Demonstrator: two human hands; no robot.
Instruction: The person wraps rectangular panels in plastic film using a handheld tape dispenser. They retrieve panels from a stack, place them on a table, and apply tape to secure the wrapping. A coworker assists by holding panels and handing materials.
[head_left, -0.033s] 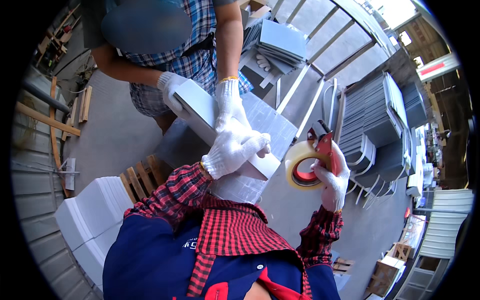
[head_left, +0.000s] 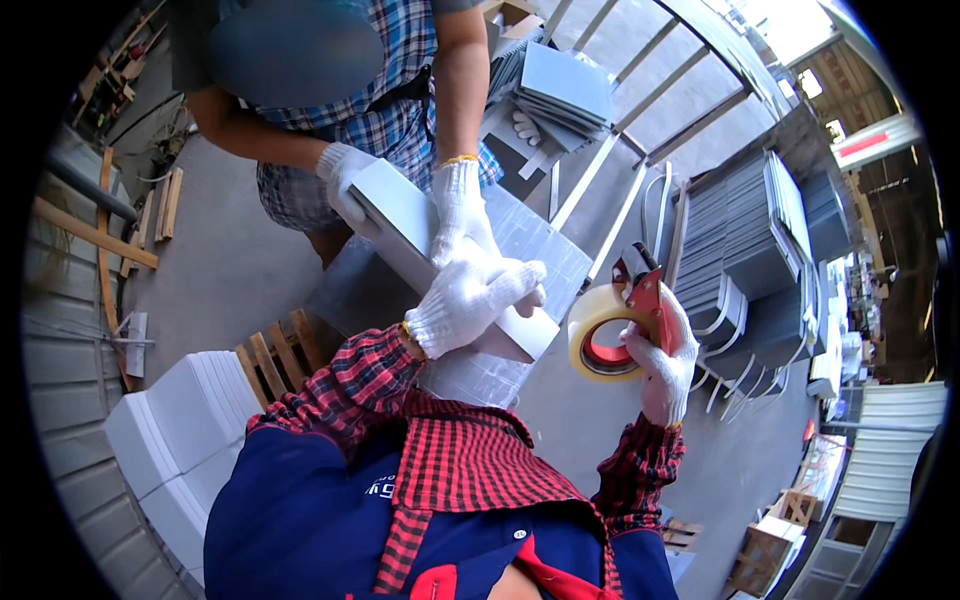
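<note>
My left hand (head_left: 470, 300), in a white knit glove, presses down on the near end of a long pale grey box (head_left: 400, 225). The box lies tilted across a silvery sheet (head_left: 545, 255). My right hand (head_left: 662, 368), also gloved, grips a red tape dispenser (head_left: 640, 300) carrying a roll of tan tape (head_left: 598, 345), held just right of the box's near end. Across from me a person in a blue plaid shirt holds the same box with two gloved hands, one (head_left: 345, 175) at its far end and one (head_left: 462, 205) on top, touching my left hand.
Stacks of grey panels (head_left: 760, 240) stand at the right, and another stack (head_left: 565, 90) lies on metal rails at the top. White stacked boxes (head_left: 180, 430) sit at lower left beside a wooden pallet (head_left: 275, 355). Concrete floor lies around.
</note>
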